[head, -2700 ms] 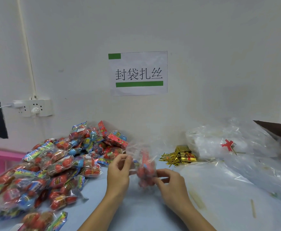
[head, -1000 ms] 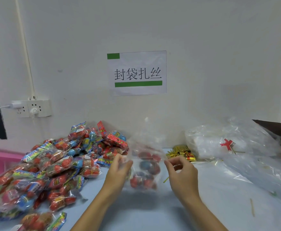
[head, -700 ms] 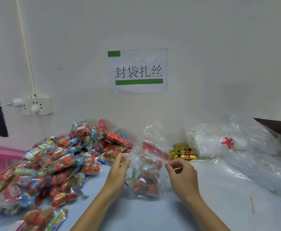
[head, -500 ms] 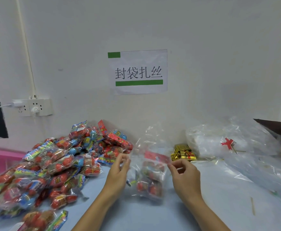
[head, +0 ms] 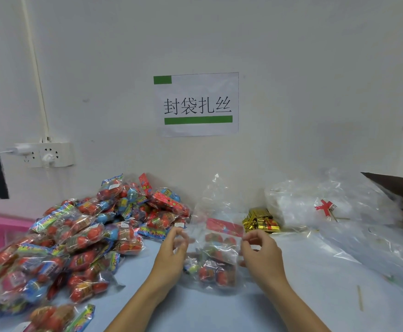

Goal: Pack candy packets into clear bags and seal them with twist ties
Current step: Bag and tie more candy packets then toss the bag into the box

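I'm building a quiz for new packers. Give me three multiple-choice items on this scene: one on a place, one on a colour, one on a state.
1. Where does the shiny gold bundle of twist ties lie?
A. Beyond the right hand
B. On the candy heap
C. Inside the bag

2. What colour are the bars on the white paper wall sign?
A. Red
B. Green
C. Blue

3. How is the clear plastic bag of candy packets between the hands?
A. Tied with gold
B. Top open, untied
C. Empty

Answers: 1 A, the bundle sits by the wall past that hand. 2 B, both bars are green. 3 B, the left hand and right hand pinch its sides, with no tie on it.
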`<state>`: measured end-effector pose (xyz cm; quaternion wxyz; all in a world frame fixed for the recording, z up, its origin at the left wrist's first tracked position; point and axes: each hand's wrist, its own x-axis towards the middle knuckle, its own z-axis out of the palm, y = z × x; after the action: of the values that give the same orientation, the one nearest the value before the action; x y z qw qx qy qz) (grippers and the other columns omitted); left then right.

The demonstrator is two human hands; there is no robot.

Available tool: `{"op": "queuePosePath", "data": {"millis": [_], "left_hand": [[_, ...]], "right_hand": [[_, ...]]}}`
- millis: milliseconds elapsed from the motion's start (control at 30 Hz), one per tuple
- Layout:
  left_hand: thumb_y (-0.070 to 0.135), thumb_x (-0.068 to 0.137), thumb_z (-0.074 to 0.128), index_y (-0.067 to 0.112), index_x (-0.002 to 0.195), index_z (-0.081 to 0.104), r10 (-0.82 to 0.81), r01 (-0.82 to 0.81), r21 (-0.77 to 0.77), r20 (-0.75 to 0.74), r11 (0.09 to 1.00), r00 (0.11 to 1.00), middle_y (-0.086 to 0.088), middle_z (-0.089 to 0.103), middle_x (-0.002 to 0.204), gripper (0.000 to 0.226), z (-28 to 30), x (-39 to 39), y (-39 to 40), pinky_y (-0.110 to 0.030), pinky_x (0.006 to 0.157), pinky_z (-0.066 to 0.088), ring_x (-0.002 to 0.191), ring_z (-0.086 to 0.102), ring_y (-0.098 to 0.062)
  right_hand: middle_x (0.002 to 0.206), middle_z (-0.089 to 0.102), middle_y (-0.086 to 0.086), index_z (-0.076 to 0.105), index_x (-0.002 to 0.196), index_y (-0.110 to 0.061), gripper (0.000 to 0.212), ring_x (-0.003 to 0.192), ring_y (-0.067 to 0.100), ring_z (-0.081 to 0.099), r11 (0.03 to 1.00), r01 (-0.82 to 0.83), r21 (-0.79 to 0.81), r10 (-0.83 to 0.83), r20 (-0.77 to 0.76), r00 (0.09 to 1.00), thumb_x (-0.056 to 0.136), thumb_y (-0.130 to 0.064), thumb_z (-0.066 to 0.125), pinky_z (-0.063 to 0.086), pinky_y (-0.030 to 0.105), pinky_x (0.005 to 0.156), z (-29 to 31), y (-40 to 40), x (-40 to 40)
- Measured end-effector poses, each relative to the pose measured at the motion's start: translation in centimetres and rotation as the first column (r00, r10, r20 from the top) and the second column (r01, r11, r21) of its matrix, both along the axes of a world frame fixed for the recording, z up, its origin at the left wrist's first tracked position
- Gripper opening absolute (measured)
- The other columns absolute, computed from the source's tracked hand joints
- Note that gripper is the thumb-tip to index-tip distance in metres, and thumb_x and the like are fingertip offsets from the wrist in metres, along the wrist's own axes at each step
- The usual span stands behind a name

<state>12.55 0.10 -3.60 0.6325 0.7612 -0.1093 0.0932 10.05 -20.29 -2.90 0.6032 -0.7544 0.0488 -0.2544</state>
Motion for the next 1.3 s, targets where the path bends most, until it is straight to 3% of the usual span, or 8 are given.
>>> {"op": "queuePosePath", "data": {"millis": [133, 333, 500, 633, 800, 933, 1100, 1300], "left_hand": [[0.003, 0.093, 0.062, 0.014, 0.094, 0.051, -0.062, 0.052, -0.129, -0.075, 0.99, 0.995, -0.014, 0.068, 0.111, 0.015, 0.7, 0.6, -0.4, -0.048, 0.08, 0.058, 0.087, 0.072, -0.03], [-0.01, 0.087, 0.065, 0.004, 0.078, 0.05, -0.042, 0.039, 0.027, 0.125, 0.999, 0.991, -0.006, 0.061, 0.07, 0.023, 2.9, 1.6, -0.4, -0.022, 0.049, 0.046, 0.057, 0.058, -0.012], [-0.01, 0.087, 0.064, 0.004, 0.075, 0.05, 0.097, -0.132, 0.073, 0.361, 0.989, 0.928, -0.014, 0.059, 0.075, 0.023, 2.8, 1.9, -0.1, -0.042, 0.061, 0.046, 0.069, 0.049, -0.017], [-0.013, 0.086, 0.063, 0.008, 0.072, 0.047, 0.151, -0.169, 0.014, 0.382, 0.986, 0.912, 0.008, 0.051, 0.064, 0.03, 0.7, 1.2, 0.0, -0.016, 0.056, 0.039, 0.061, 0.044, -0.002], [-0.01, 0.088, 0.063, 0.001, 0.075, 0.049, 0.098, -0.093, -0.031, 0.38, 0.995, 0.92, 0.008, 0.052, 0.064, 0.023, 0.4, 1.0, 0.4, -0.017, 0.06, 0.04, 0.062, 0.045, -0.002], [-0.012, 0.086, 0.064, -0.003, 0.077, 0.05, 0.067, -0.062, -0.026, 0.401, 0.998, 0.914, -0.017, 0.054, 0.072, 0.019, 0.4, 0.9, 0.7, -0.033, 0.063, 0.042, 0.069, 0.048, -0.017], [-0.015, 0.082, 0.061, 0.003, 0.077, 0.053, 0.042, -0.051, 0.012, 0.414, 0.999, 0.909, -0.017, 0.058, 0.076, 0.02, 0.3, 0.8, 0.9, -0.052, 0.067, 0.049, 0.072, 0.055, -0.036], [-0.003, 0.081, 0.062, 0.03, 0.075, 0.06, -0.006, 0.005, 0.003, 0.395, 1.0, 0.918, 0.001, 0.062, 0.076, 0.034, 0.9, 0.3, 1.2, -0.04, 0.066, 0.05, 0.07, 0.055, -0.022]], "right_hand": [[0.089, 0.067, -0.001, 0.063, 0.085, -0.016, 0.014, 0.084, 0.022, 0.068, 1.0, -0.017, -0.005, 0.017, -0.005, 1.0, 0.092, -0.005, 0.06, 0.06, 0.04, 0.076, -0.1, 0.4, 0.3], [0.081, 0.07, -0.002, 0.069, 0.079, -0.017, 0.024, 0.076, 0.016, 0.068, 0.997, -0.074, -0.024, 0.074, -0.018, 0.997, 0.09, 0.0, 0.056, 0.059, 0.03, 0.065, 1.1, 0.4, 0.6], [0.085, 0.064, -0.006, 0.061, 0.089, -0.025, 0.023, 0.074, 0.004, 0.059, 0.983, 0.166, 0.073, -0.18, 0.284, 0.942, 0.093, -0.004, 0.052, 0.043, 0.009, 0.059, 4.7, 0.4, 0.2], [0.094, 0.068, -0.013, 0.071, 0.089, -0.023, 0.031, 0.087, -0.004, 0.061, 0.984, 0.049, -0.17, -0.006, 0.247, 0.969, 0.092, 0.0, 0.049, 0.042, 0.004, 0.069, 7.5, 0.1, 0.1], [0.089, 0.07, -0.02, 0.076, 0.085, -0.027, 0.031, 0.071, -0.016, 0.06, 0.91, -0.139, -0.391, 0.187, 0.087, 0.978, 0.089, -0.007, 0.053, 0.042, 0.005, 0.065, 11.0, -0.3, 0.9], [0.092, 0.074, -0.009, 0.077, 0.088, -0.021, 0.022, 0.089, 0.002, 0.065, 0.76, -0.283, -0.585, 0.245, -0.145, 0.959, 0.094, -0.019, 0.056, 0.048, 0.022, 0.075, 14.0, 0.2, 2.0], [0.082, 0.061, 0.0, 0.058, 0.08, -0.012, 0.017, 0.075, 0.013, 0.057, 0.415, -0.427, -0.804, 0.142, -0.406, 0.903, 0.087, 0.0, 0.048, 0.043, 0.022, 0.057, 16.7, 2.5, 2.7], [0.063, 0.054, 0.007, 0.061, 0.073, 0.001, 0.02, 0.051, 0.014, 0.051, 0.136, -0.558, -0.819, -0.046, -0.568, 0.822, 0.084, 0.009, 0.046, 0.039, 0.021, 0.044, 16.7, 5.2, 3.8]]}}
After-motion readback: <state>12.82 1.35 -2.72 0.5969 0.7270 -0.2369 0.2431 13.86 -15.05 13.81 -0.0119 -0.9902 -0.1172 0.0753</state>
